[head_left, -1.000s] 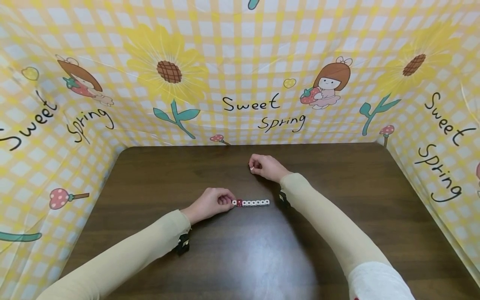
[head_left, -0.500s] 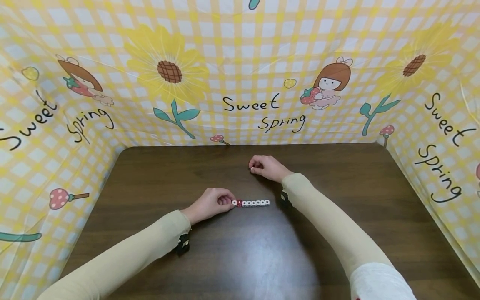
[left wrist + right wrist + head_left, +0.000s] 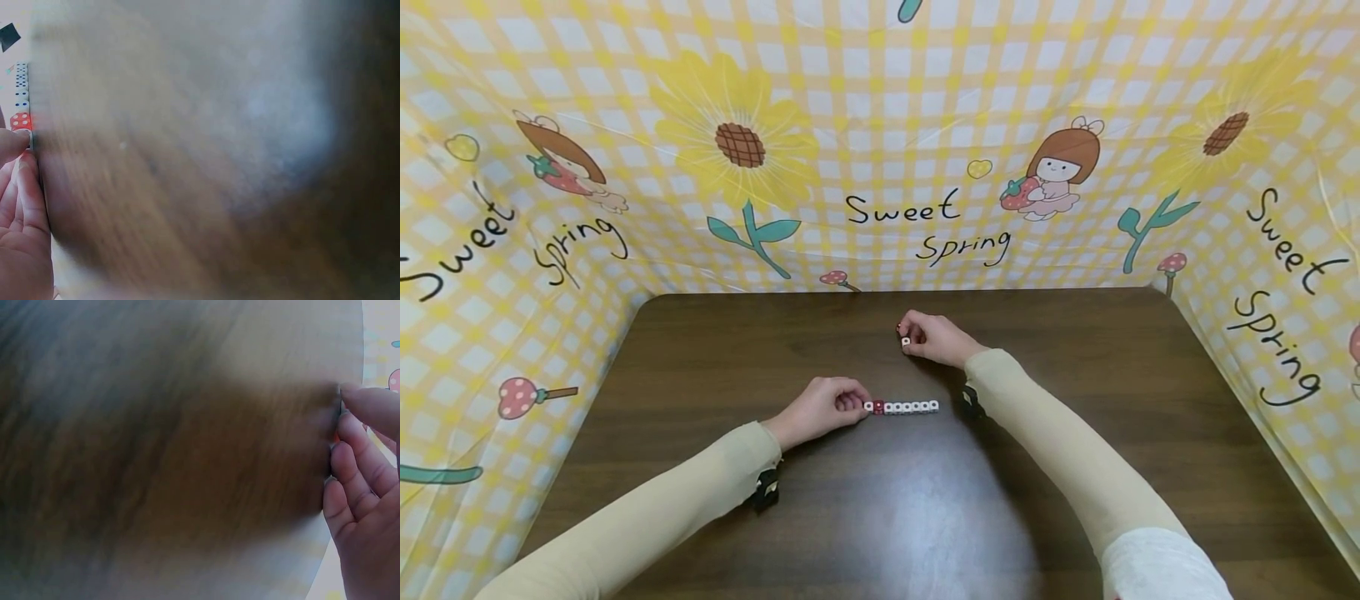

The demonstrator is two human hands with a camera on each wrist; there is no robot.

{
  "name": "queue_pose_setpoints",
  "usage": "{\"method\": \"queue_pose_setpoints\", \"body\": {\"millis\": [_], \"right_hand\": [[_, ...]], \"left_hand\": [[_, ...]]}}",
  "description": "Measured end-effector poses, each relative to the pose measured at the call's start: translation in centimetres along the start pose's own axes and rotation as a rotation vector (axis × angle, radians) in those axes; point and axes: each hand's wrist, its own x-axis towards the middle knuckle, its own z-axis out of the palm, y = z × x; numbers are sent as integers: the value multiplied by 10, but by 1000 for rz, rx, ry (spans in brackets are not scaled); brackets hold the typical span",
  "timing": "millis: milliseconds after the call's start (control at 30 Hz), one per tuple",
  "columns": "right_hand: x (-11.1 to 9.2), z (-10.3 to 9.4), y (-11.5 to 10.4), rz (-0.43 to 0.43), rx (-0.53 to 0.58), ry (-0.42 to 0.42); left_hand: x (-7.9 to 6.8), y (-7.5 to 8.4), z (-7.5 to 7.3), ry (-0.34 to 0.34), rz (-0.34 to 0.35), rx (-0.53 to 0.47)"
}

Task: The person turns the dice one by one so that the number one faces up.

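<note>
In the head view a straight row of dice point(image 3: 907, 407) lies mid-table, mostly white with one red die point(image 3: 878, 407) near its left end. My left hand point(image 3: 820, 408) pinches the white die point(image 3: 868, 407) at that end; the left wrist view shows the thumb point(image 3: 12, 145) against it, beside the red die point(image 3: 20, 120). Further back, my right hand point(image 3: 936, 337) holds a white die point(image 3: 906, 342) at its thumb and fingertips. Another red die point(image 3: 898, 328) shows by those fingers. In the right wrist view only a sliver of red shows between the fingers point(image 3: 350, 462).
The brown wooden table point(image 3: 737, 533) has rounded far corners. Yellow checked cloth point(image 3: 880, 125) hangs as walls behind it and on both sides. A dark strap device point(image 3: 766, 490) sits at the left wrist, another point(image 3: 972, 400) at the right.
The right hand's white die, mostly covered half a second ago, shows more plainly now, a face with one dark dot up. The left hand and the row have stayed put.
</note>
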Motion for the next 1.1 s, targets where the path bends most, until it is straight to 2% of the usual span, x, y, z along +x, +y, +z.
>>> {"method": "queue_pose_setpoints", "body": {"millis": [267,533,1100], "right_hand": [[-5,-3,-1,58,-22,-17],[-22,-4,-4,105,-33,-49],[-65,-2,-1,10,-38,-88]], "left_hand": [[0,0,0,-4,0,-7],[-1,1,0,-6,-3,-17],[-2,-2,1,3,12,-18]]}}
